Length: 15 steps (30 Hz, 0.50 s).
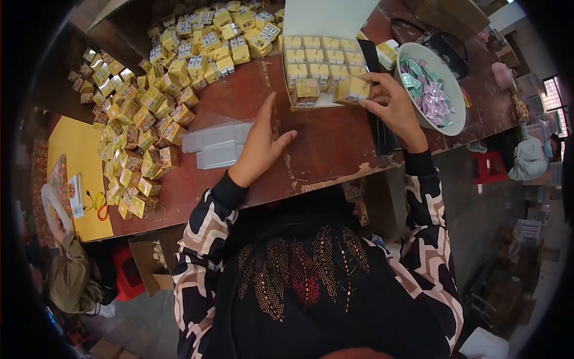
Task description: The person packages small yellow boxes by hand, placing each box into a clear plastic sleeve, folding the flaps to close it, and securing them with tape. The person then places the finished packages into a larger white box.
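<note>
My right hand (391, 105) pinches a small yellow box (353, 90) at the front right corner of an open white carton (317, 109). Rows of similar small yellow boxes (314, 57) fill the carton behind it, and one browner, patterned box (307, 90) sits at its front left. My left hand (261, 146) is over the table with fingers stretched and thumb apart, holding nothing. Just left of it lie flat clear plastic sleeves (216, 145).
A big pile of small yellow boxes (143, 116) covers the table's left and back. On the right stand a white bowl (459, 113) of green and purple sachets (433, 93) and a black bag (445, 48). The table's front edge (335, 184) is worn. A red stool (487, 167) stands beyond.
</note>
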Available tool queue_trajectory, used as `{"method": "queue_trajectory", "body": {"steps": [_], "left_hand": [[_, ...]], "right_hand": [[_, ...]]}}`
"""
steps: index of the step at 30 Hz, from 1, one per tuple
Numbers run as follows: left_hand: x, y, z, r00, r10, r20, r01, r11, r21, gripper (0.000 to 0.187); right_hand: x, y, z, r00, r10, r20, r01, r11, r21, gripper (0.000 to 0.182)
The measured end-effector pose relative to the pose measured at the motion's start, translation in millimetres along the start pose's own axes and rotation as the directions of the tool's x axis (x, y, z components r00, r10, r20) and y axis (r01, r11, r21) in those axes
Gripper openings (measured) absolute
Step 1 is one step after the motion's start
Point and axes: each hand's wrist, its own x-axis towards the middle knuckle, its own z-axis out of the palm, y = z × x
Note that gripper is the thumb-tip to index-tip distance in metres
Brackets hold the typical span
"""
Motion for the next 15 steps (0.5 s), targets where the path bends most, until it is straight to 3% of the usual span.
{"method": "queue_trajectory", "body": {"steps": [1, 5, 7, 9, 12, 14, 15], "left_hand": [[6.9, -5.3, 2.1, 0.995, -0.101, 0.009, 0.101, 0.982, -0.157, 0.086], [25.0, -11.3, 13.5, 0.985, -0.171, 0.03, 0.172, 0.984, -0.038, 0.088], [30.2, -11.0, 18.8, 0.984, -0.163, 0.076, 0.175, 0.96, -0.217, 0.091], [32.5, -5.7, 19.7, 0.981, -0.174, 0.082, 0.188, 0.958, -0.218, 0.091], [34.7, -8.8, 26.0, 0.982, -0.174, 0.066, 0.183, 0.967, -0.179, 0.092], [35.2, -12.3, 30.0, 0.985, -0.169, 0.038, 0.173, 0.975, -0.138, 0.092], [36.3, -5.7, 30.0, 0.98, -0.193, 0.051, 0.197, 0.976, -0.093, 0.093]], "right_hand": [[5.0, 2.8, 6.1, 0.999, -0.04, 0.006, 0.04, 0.999, -0.011, 0.048], [17.3, 14.7, 30.5, 0.991, -0.118, 0.068, 0.125, 0.988, -0.095, 0.048], [20.2, 27.5, 41.8, 0.988, -0.125, 0.089, 0.134, 0.986, -0.103, 0.051], [21.1, 35.2, 53.2, 0.985, -0.129, 0.112, 0.142, 0.983, -0.114, 0.054], [17.8, 38.2, 70.6, 0.968, -0.25, 0.015, 0.25, 0.96, -0.13, 0.05], [13.4, 38.0, 79.0, 0.945, -0.325, -0.028, 0.286, 0.867, -0.409, 0.048], [12.3, 39.3, 82.0, 0.944, -0.329, -0.019, 0.294, 0.866, -0.406, 0.048]]}}
